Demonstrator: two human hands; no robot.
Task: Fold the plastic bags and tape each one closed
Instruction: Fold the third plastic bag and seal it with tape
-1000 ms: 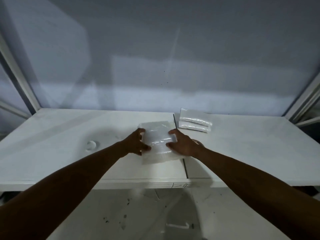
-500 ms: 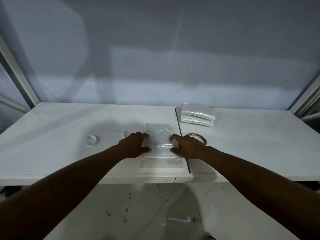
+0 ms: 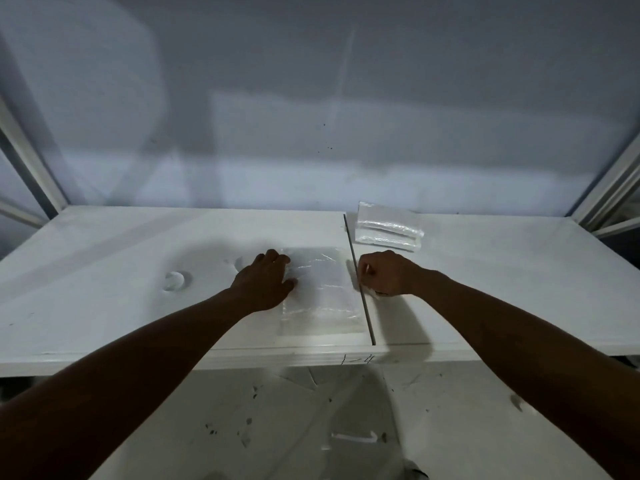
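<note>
Plastic bag [image 3: 322, 292] lies flat near the front of the table [image 3: 121, 258]. Your left hand [image 3: 266, 282] presses its left edge, fingers relaxed. Your right hand [image 3: 388, 273] curls just beside it, and I cannot tell whether it holds anything. Folding seems next, so keep that edge pinned.

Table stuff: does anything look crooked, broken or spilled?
Nothing looks broken or spilled. The pile of folded bags at the back lies a bit crooked to the dark gap splitting the table. The flat plastic bag that the left hand touches is wrinkly but lies straight.
</note>
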